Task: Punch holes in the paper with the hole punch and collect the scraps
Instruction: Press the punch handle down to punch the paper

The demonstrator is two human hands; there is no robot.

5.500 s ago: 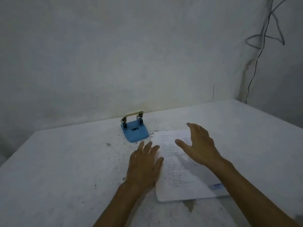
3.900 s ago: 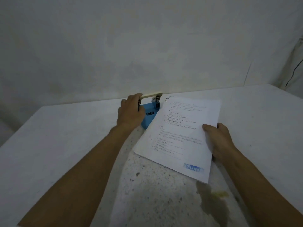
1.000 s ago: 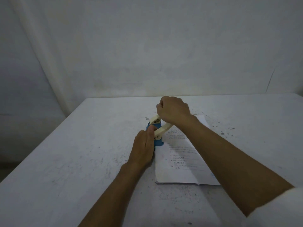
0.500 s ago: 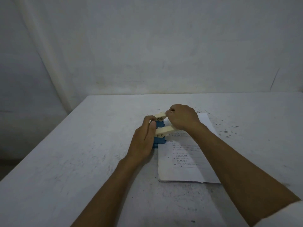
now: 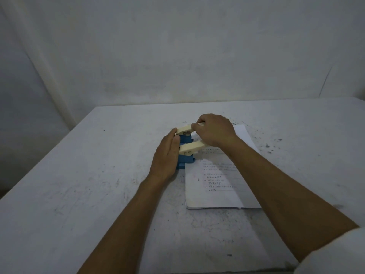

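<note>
Both hands are on the punch [image 5: 185, 153] right now: the left hand [image 5: 166, 157] lies flat and mostly open against the punch's left side, bracing the blue base, while the right hand [image 5: 214, 131] is curled shut around the far end of the cream lever [image 5: 190, 148]. The paper [image 5: 219, 180] lies flat on the table [image 5: 79, 194], just right of the punch, with its left edge tucked into the slot. Looks to me like the actual punching step, with the press either underway or about to land. The next move probably calls for a firm, straight push down on the lever while the left hand keeps the punch from skidding, then sliding the sheet out and dealing with the scraps, none of which I can spot yet. Compared with half a second ago, not much differs: the grips and the paper's spot beside the punch match, and the lever seems about the same height, though that's hard to judge.
</note>
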